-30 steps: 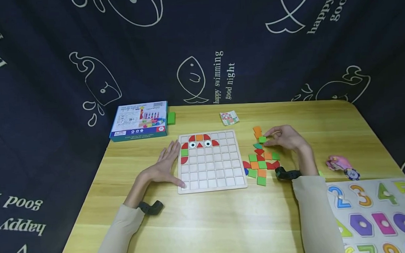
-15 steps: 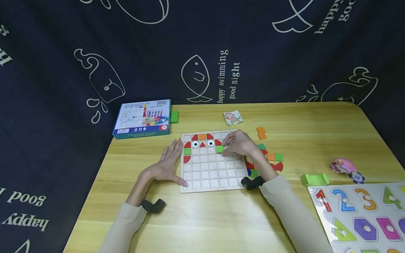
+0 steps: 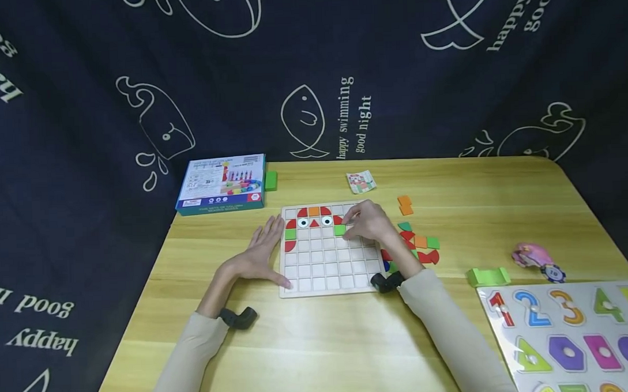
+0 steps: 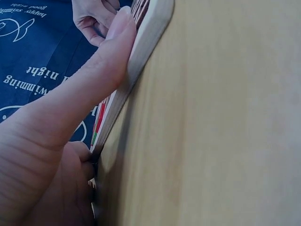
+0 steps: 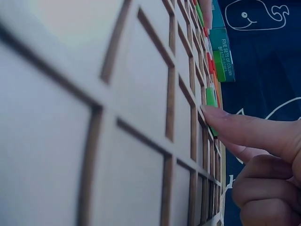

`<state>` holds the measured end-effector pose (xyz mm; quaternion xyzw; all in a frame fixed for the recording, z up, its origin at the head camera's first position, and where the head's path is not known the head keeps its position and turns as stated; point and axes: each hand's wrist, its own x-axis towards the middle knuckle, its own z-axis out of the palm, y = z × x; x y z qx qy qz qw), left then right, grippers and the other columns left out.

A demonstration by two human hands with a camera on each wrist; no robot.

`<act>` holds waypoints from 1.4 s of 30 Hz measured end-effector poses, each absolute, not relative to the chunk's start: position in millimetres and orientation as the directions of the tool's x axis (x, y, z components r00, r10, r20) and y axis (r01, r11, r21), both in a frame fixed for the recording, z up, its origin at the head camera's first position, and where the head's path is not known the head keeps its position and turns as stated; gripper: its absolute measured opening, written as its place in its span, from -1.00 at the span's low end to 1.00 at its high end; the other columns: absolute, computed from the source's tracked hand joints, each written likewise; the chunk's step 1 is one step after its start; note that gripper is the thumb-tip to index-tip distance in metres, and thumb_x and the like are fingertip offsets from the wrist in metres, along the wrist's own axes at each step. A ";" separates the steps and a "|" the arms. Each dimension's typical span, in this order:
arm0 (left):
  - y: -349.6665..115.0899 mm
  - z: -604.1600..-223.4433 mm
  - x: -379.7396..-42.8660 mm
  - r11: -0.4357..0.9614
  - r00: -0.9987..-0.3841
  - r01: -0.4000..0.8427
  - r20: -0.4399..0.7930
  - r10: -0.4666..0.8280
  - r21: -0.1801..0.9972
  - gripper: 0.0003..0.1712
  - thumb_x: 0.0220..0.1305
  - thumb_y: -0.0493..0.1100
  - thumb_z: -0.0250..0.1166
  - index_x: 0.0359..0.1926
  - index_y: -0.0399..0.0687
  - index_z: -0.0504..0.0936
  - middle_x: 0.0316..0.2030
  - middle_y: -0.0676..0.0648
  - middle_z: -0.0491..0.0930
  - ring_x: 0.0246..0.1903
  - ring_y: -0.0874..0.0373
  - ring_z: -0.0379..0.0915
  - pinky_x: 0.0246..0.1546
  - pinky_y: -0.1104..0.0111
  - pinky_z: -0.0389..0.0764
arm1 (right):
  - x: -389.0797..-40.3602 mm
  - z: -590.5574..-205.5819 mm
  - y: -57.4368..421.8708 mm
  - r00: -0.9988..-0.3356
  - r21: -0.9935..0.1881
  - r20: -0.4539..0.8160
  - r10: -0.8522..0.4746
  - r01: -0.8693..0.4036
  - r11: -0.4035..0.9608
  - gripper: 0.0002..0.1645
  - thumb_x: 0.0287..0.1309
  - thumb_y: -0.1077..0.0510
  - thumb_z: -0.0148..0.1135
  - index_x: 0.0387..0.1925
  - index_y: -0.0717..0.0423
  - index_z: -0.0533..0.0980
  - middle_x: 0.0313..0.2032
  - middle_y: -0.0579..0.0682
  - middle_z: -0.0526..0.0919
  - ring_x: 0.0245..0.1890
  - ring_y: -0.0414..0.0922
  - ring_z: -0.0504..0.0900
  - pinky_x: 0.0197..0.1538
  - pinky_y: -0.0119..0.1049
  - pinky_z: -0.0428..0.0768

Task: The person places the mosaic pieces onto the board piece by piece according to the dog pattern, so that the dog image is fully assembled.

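Observation:
A white grid board [image 3: 324, 270] lies on the table, with red, orange and green tiles and two eye tiles in its upper cells. My left hand [image 3: 255, 260] spreads along the board's left edge, thumb on the lower left corner; in the left wrist view the thumb [image 4: 89, 80] lies along the rim. Over the board's upper right part, my right hand [image 3: 369, 222] pinches a green square tile [image 3: 339, 230] at the cell below the right red quarter-round piece. Thumb and forefinger meet that tile's edge in the right wrist view.
Loose coloured tiles [image 3: 420, 242] lie right of the board, partly behind the right forearm. Farther back are a small picture card [image 3: 361, 182] and a blue box [image 3: 220, 185]. A number puzzle [image 3: 562, 326], green block [image 3: 488, 277] and pink toy [image 3: 533, 254] stand at the right.
My right hand has carried the green square tile from the loose pile leftward onto the board, then settled it slightly lower and left. The left hand keeps its place at the board's edge.

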<state>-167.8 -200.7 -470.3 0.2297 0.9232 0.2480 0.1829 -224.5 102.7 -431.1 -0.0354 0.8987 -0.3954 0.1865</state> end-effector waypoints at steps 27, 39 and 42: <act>-200.4 -470.3 -166.1 0.770 -0.833 0.343 -0.205 0.514 0.539 0.73 -0.40 0.47 0.51 0.52 -0.06 -0.45 0.53 -0.11 -0.58 0.52 -0.06 -0.71 0.50 -0.09 -0.45 | -220.8 -412.5 227.3 -0.940 -0.756 -0.317 -0.129 0.169 0.632 -0.57 -0.01 0.06 0.47 -0.06 0.11 0.66 -0.65 -0.10 0.34 -0.55 -0.11 0.25 -0.41 -0.30 0.22; -200.0 -470.4 -167.3 0.758 -0.825 0.349 -0.202 0.527 0.551 0.70 -0.36 0.44 0.52 0.52 -0.08 -0.44 0.53 -0.11 -0.57 0.51 -0.09 -0.70 0.49 -0.11 -0.45 | -218.0 -436.3 237.6 -0.915 -0.696 -0.396 -0.076 0.246 0.674 -0.48 -0.14 -0.05 0.55 -0.19 0.20 0.62 -0.19 0.01 0.59 -0.13 -0.05 0.39 -0.17 -0.32 0.36; -198.7 -470.2 -167.6 0.761 -0.825 0.347 -0.208 0.526 0.548 0.71 -0.37 0.45 0.52 0.52 -0.06 -0.45 0.53 -0.09 -0.58 0.51 -0.06 -0.72 0.50 -0.07 -0.46 | -219.7 -439.3 237.3 -0.931 -0.711 -0.359 -0.062 0.230 0.664 -0.54 -0.11 -0.03 0.53 -0.20 0.15 0.65 -0.41 -0.09 0.57 -0.32 -0.09 0.37 -0.30 -0.34 0.30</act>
